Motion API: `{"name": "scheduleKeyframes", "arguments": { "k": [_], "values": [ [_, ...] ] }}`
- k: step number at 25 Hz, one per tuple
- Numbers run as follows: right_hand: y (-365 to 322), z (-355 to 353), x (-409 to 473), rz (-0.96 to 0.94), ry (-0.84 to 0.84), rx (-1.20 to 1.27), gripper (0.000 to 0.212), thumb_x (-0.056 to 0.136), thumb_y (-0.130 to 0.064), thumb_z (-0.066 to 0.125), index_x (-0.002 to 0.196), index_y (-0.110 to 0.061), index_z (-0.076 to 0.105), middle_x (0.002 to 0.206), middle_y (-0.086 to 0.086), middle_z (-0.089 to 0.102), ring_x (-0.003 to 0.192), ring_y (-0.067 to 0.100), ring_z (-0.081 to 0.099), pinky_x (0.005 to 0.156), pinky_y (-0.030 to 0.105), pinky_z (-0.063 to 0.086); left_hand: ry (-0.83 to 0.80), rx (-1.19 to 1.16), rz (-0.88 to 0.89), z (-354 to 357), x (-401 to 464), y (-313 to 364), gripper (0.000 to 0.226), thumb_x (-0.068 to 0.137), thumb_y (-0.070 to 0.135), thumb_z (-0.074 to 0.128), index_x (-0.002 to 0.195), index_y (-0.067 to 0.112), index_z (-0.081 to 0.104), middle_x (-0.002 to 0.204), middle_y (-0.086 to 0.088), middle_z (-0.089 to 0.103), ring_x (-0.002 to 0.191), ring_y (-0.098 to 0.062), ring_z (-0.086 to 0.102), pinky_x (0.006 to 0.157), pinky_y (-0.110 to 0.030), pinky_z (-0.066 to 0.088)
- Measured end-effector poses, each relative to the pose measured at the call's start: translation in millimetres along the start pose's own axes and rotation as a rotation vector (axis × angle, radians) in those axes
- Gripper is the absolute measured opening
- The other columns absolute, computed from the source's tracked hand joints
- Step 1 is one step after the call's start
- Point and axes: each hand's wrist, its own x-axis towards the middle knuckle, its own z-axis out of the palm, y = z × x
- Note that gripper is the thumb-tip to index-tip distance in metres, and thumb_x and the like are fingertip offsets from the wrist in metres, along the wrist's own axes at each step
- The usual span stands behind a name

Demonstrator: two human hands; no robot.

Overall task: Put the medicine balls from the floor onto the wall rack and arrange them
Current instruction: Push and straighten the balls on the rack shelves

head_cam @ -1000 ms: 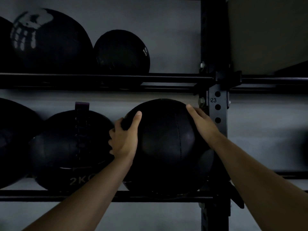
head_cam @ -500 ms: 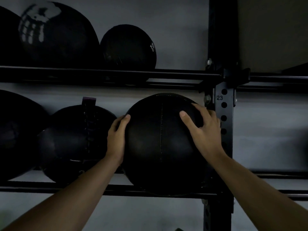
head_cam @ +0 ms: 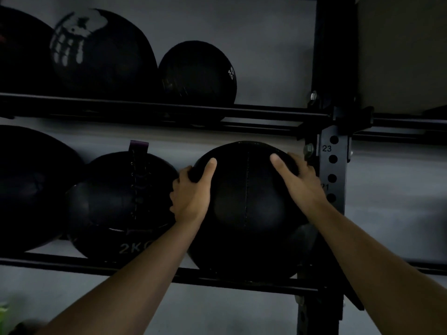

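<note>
A large black medicine ball (head_cam: 246, 213) with a vertical seam rests on the lower rail (head_cam: 242, 282) of the wall rack, just left of the upright post (head_cam: 335, 170). My left hand (head_cam: 192, 194) grips its upper left side, thumb on the front. My right hand (head_cam: 298, 182) grips its upper right side, close to the post. To its left sits a black ball marked 2KG (head_cam: 121, 204) with a purple tab, and a bigger black ball (head_cam: 29, 189) beyond that.
The upper rail (head_cam: 157, 110) carries a big black ball with a white print (head_cam: 101, 52), a smaller black ball (head_cam: 197, 73) and part of another at the far left. The grey wall lies behind. The scene is dim.
The ball has turned in my hands so its seam now faces me; my left thumb has shifted up onto the front. The view has drifted slightly.
</note>
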Motion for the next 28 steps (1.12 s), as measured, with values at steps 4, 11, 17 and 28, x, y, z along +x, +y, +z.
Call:
{"name": "scheduleKeyframes", "arguments": {
  "k": [4,11,17,28],
  "values": [
    [-1.1,10.3,-9.4,-0.052,0.089,-0.013,0.098,0.07,-0.094,0.041,0.15,-0.038,0.052,0.155,0.011,0.049,0.144,0.039,0.045,0.119,0.065,0.033,0.068,-0.074,-0.001,-1.6,0.3,-0.2,0.081,0.082,0.082,0.056,0.142,0.029,0.064,0.143,-0.005,0.067,0.137,-0.032,0.06,0.121,-0.057,0.042],
    [-4.8,5.2,-15.5,-0.071,0.032,-0.314,0.1,0.074,-0.094,0.019,0.157,-0.041,0.033,0.163,0.018,0.036,0.149,0.046,0.032,0.12,0.067,0.022,-0.085,0.339,0.214,-25.9,20.2,-10.1,0.078,0.094,0.084,0.034,0.138,0.029,0.066,0.124,0.002,0.07,0.125,-0.027,0.066,0.096,-0.038,0.044],
    [-82.9,64.4,-22.8,-0.306,0.144,-0.446,0.064,0.101,-0.064,0.04,0.152,-0.028,0.049,0.155,0.024,0.048,0.147,0.044,0.037,0.124,0.054,0.022,0.214,0.88,0.404,-134.4,59.9,-24.3,0.071,0.098,0.068,0.052,0.156,0.028,0.048,0.172,-0.007,0.038,0.16,-0.039,0.03,0.126,-0.065,0.018],
    [-129.4,295.2,-73.6,-0.168,-0.219,-0.3,0.115,0.066,-0.101,0.038,0.158,-0.054,-0.013,0.177,0.007,-0.006,0.162,0.039,-0.006,0.126,0.068,0.01,-0.187,0.087,0.102,-267.2,145.9,-108.3,0.107,0.068,0.088,0.062,0.159,0.035,0.047,0.162,0.002,0.051,0.148,-0.024,0.052,0.124,-0.045,0.042]
  ]
}}
